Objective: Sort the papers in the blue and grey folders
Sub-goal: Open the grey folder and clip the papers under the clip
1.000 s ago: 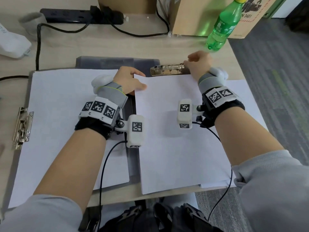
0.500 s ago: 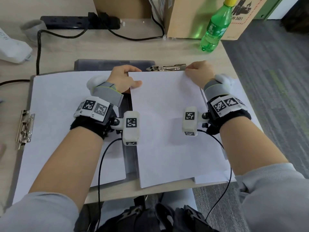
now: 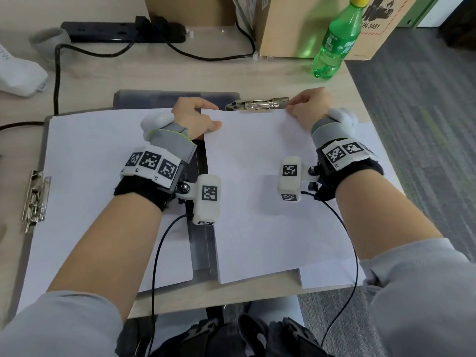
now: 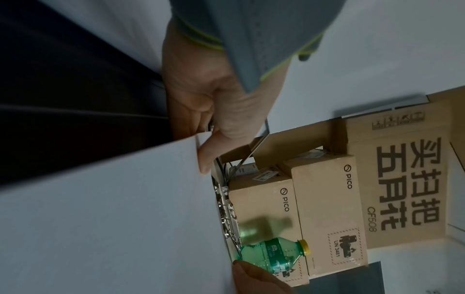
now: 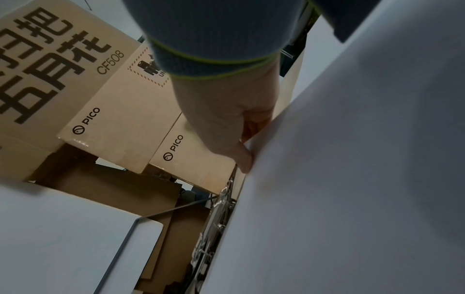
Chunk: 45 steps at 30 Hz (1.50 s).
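Note:
A white sheet (image 3: 270,197) lies over the right half of a dark open folder (image 3: 201,248), its far edge against the folder's metal clip (image 3: 257,105). My left hand (image 3: 208,115) pinches the sheet's far left corner, thumb on top. At the far right corner my right hand (image 3: 293,106) pinches it beside the clip. The left wrist view shows the left hand (image 4: 208,127) curled on the sheet's (image 4: 113,218) corner. The right wrist view shows the right hand (image 5: 234,123) at the sheet's (image 5: 352,179) edge above the clip (image 5: 216,218). A grey clipboard folder (image 3: 47,119) on the left holds more white paper (image 3: 103,189).
A green bottle (image 3: 334,45) and cardboard boxes (image 3: 296,27) stand at the back right. A power strip (image 3: 116,32) with cables lies at the back. A white object (image 3: 18,73) sits far left. The table's edge (image 3: 371,104) runs just right of my right hand.
My right hand left the clip and took the sheet's far right corner. Both hands then slid the sheet away from me until its far edge met the clip.

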### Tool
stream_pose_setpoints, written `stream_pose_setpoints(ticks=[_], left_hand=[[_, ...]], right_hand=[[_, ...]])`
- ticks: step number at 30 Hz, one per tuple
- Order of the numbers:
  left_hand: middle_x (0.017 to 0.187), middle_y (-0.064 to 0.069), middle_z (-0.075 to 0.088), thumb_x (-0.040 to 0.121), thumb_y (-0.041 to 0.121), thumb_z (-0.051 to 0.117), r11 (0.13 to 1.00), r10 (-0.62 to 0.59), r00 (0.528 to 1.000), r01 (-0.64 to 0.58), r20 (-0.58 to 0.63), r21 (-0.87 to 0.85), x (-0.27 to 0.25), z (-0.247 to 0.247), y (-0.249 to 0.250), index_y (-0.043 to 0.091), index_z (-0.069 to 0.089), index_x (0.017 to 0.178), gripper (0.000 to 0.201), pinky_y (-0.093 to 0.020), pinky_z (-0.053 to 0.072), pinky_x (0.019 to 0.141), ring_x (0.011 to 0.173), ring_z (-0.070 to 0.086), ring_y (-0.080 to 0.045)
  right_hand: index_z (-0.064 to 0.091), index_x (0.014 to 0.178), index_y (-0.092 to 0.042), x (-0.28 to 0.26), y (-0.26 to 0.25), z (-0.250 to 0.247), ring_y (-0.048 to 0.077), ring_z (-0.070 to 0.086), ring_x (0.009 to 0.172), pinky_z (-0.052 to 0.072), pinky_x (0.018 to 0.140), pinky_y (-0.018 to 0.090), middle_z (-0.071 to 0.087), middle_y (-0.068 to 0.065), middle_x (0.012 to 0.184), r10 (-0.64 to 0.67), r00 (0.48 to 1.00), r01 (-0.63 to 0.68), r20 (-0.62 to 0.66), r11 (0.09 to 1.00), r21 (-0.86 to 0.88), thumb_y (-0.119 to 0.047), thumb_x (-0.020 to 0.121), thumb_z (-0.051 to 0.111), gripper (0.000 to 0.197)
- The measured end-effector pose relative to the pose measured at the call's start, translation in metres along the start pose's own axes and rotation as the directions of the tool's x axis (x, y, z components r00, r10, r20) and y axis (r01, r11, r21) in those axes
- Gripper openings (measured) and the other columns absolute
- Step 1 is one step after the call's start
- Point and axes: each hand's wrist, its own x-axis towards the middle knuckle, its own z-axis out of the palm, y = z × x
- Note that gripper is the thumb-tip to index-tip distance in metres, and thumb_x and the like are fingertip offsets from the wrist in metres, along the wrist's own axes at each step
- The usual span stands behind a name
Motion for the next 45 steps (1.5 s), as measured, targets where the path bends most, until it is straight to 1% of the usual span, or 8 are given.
stream_pose_setpoints(ticks=[4,9,15,23,29,34,37,45], left_hand=[[0.097,-0.009,0.064,0.076,0.011,0.071,0.998,0.014,0.999,-0.012,-0.035,0.07,0.004,0.001,0.0,0.021,0.067,0.106,0.032,-0.018,0.057,0.057,0.08,0.064,-0.021],[0.107,-0.009,0.068,0.07,0.018,0.074,0.992,0.008,0.998,0.001,-0.07,0.127,0.0,0.001,0.004,0.027,0.069,0.101,0.033,-0.038,0.057,0.084,0.094,0.067,-0.026],[0.106,-0.008,0.068,0.067,0.02,0.075,0.987,0.015,0.997,-0.003,-0.072,0.16,0.002,0.002,0.004,0.027,0.069,0.101,0.035,-0.04,0.057,0.085,0.095,0.066,-0.026],[0.107,-0.006,0.067,0.071,0.024,0.073,0.953,0.077,0.996,-0.059,-0.049,0.296,0.007,0.0,0.002,0.028,0.066,0.108,0.037,-0.036,0.054,0.087,0.096,0.064,-0.026],[0.114,0.004,0.064,0.075,0.02,0.068,0.919,0.168,0.985,-0.144,-0.034,0.366,0.005,0.0,0.001,0.029,0.065,0.11,0.036,-0.021,0.038,0.079,0.098,0.057,-0.017],[0.081,0.007,0.057,0.075,0.011,0.063,0.891,0.25,0.968,-0.229,-0.003,0.391,0.007,0.005,-0.001,0.028,0.072,0.099,0.031,-0.015,0.032,0.056,0.078,0.049,-0.017],[0.064,0.012,0.044,0.074,0.008,0.058,0.884,0.239,0.97,-0.232,0.034,0.405,0.01,0.006,-0.003,0.029,0.075,0.096,0.034,-0.012,0.027,0.046,0.07,0.041,-0.017],[0.096,0.001,0.054,0.073,0.013,0.058,0.893,0.198,0.98,-0.194,0.033,0.407,0.015,0.007,-0.005,0.039,0.074,0.09,0.035,-0.023,0.037,0.057,0.074,0.051,-0.021]], right_hand=[[0.056,0.057,-0.027,0.004,0.0,0.003,0.008,0.049,0.053,0.044,0.057,0.021,0.054,-0.01,0.059,0.033,0.999,-0.032,-0.016,0.999,0.039,-0.02,0.078,0.067,0.024],[0.062,0.069,-0.027,0.005,0.003,0.009,0.013,0.054,0.061,0.047,0.064,0.026,0.056,-0.01,0.065,0.028,0.999,-0.025,-0.045,0.998,0.066,-0.025,0.073,0.071,0.01],[0.064,0.081,-0.028,0.008,0.009,0.013,0.012,0.054,0.071,0.049,0.071,0.026,0.05,-0.017,0.067,-0.002,0.999,0.008,-0.054,0.993,0.114,-0.024,0.075,0.072,0.011],[0.057,0.068,-0.029,0.011,0.012,0.02,0.0,0.044,0.055,0.038,0.056,0.016,0.048,-0.015,0.063,-0.05,0.997,0.058,-0.054,0.985,0.161,-0.018,0.076,0.07,0.019],[0.066,0.088,-0.02,0.011,0.013,0.022,-0.002,0.046,0.057,0.038,0.057,0.013,0.051,-0.016,0.064,-0.087,0.995,0.093,-0.041,0.98,0.177,-0.013,0.077,0.068,0.013],[0.055,0.057,-0.031,0.01,0.001,0.022,0.018,0.065,0.079,0.052,0.082,0.029,0.07,-0.002,0.078,-0.048,0.995,0.059,-0.09,0.991,0.118,-0.016,0.07,0.068,0.024],[0.068,0.074,-0.024,0.004,-0.012,0.02,0.014,0.066,0.077,0.054,0.078,0.022,0.069,-0.001,0.074,-0.127,0.986,0.142,-0.103,0.978,0.154,-0.005,0.072,0.056,0.023],[0.055,0.105,-0.023,-0.02,-0.044,0.028,0.014,0.057,0.071,0.048,0.072,0.033,0.072,0.0,0.074,-0.214,0.977,0.2,-0.021,0.869,0.453,-0.016,0.066,0.042,0.042]])
